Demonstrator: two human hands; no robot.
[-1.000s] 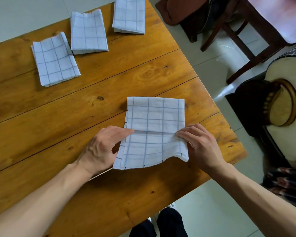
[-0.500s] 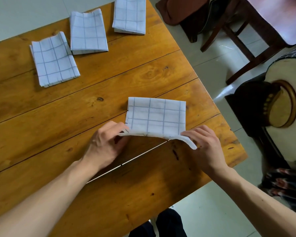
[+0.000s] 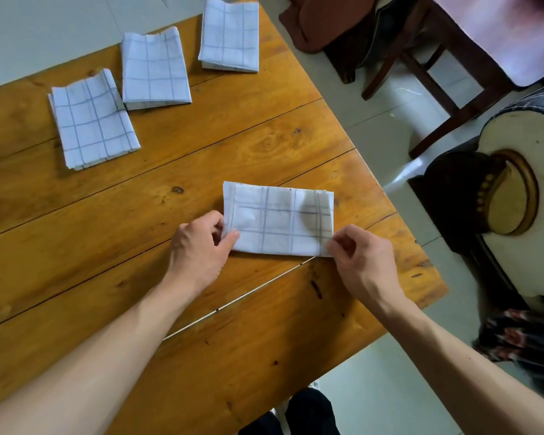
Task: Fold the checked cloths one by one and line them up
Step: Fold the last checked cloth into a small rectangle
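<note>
A white checked cloth lies folded into a wide rectangle on the wooden table, near its right edge. My left hand pinches the cloth's near left corner between thumb and fingers. My right hand pinches the near right corner. Three folded checked cloths lie in a row at the far side: one at the left, one in the middle, one at the right.
The table's right edge and near right corner run close to my right hand. Beyond it on the floor stand a wooden chair, a dark bag and a round pale drum-like object.
Both hands carried the cloth's near edge up and over to the far edge, halving it. The hands then came back to the new near fold and hold its corners.
</note>
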